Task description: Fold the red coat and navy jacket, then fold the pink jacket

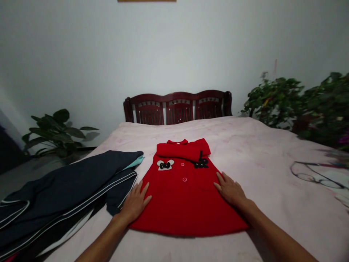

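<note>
A red buttoned coat (pixel 188 203) lies flat on the pale pink bedspread (pixel 231 145), its collar toward the headboard and its flared hem toward me. One sleeve is folded across the chest, and black and white appliqués show below it. My left hand (pixel 136 200) rests palm down on the coat's left edge, fingers spread. On the opposite edge lies my right hand (pixel 230 187), also flat with its fingers apart. Neither hand grips the cloth.
Dark navy clothes with white piping (pixel 71 185) lie at the left. Eyeglasses (pixel 317 178) rest at the right. Behind stands a dark red wooden headboard (pixel 178 107) against the wall. Leafy plants (pixel 275 98) flank the right side, and another plant (pixel 60 131) stands at the left.
</note>
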Demonstrator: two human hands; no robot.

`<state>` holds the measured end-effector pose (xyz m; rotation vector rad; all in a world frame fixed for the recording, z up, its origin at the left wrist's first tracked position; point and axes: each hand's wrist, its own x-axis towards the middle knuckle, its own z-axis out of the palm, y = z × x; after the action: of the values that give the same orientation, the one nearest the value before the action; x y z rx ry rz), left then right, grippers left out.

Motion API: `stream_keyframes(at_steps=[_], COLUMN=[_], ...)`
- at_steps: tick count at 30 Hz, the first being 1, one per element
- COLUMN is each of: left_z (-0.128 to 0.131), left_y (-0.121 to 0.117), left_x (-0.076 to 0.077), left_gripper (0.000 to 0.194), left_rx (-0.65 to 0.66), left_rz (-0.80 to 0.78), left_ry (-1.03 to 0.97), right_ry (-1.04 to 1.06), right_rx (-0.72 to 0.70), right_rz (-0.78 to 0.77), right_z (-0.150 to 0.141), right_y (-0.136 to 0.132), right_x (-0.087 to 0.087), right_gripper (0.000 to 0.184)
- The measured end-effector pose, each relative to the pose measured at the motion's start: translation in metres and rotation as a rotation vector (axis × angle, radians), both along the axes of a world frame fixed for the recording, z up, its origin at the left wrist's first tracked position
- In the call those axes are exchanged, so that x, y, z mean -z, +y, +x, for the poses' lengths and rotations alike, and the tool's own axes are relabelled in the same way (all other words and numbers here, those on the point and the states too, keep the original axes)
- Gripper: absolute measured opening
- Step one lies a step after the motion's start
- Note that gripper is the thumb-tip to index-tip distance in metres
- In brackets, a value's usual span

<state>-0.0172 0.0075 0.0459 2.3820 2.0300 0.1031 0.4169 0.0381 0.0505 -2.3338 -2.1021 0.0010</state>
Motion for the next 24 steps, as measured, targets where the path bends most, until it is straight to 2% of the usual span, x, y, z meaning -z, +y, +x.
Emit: stream_keyframes(at_steps=[5, 8, 12, 14, 16, 18, 20, 22, 24], left_z=[-0.027, -0.041, -0.048, -0.043, -0.031, -0.01, 0.018, 0.047, 0.066], left_y=[-0.032, -0.039, -0.045, -0.048, -0.051, -0.05, -0.047, -0.042, -0.035], left_x=[-0.005, -0.011, -0.023, -0.035, -0.052, -0.07, -0.084, -0.087, -0.081], left_gripper=[0.067, 0.066, 0.051, 0.042, 0.04, 0.045, 0.052, 0.055, 0.054], left_rx=[-0.115, -0.238, -0.432, -0.485, -0.503, -0.422, -0.214, 0.06, 0.31], left_rz=[-0.008, -0.001, -0.162, -0.232, -0.199, -0.1, -0.006, -0.01, -0.149], left_ry=[-0.165, -0.375, -0.979, -1.292, -1.452, -1.463, -1.373, -1.184, -0.88], right_ry=[0.092, 0.175, 0.439, 0.702, 0.963, 1.103, 1.114, 1.058, 0.948], right_rx=[0.042, 0.163, 0.227, 0.215, 0.197, 0.15, 0.022, -0.182, -0.379], right_rz=[-0.002, -0.032, -0.103, -0.17, -0.191, -0.124, -0.039, 0.006, -0.042], right_z=[0.014, 0.026, 0.045, 0.05, 0.046, 0.031, 0.006, -0.023, -0.046], right_y=[-0.038, -0.053, -0.065, -0.069, -0.071, -0.071, -0.07, -0.069, -0.07], right_x=[-0.014, -0.026, -0.031, -0.035, -0.046, -0.063, -0.08, -0.089, -0.083], right_gripper=[0.067, 0.065, 0.046, 0.033, 0.029, 0.033, 0.043, 0.054, 0.06])
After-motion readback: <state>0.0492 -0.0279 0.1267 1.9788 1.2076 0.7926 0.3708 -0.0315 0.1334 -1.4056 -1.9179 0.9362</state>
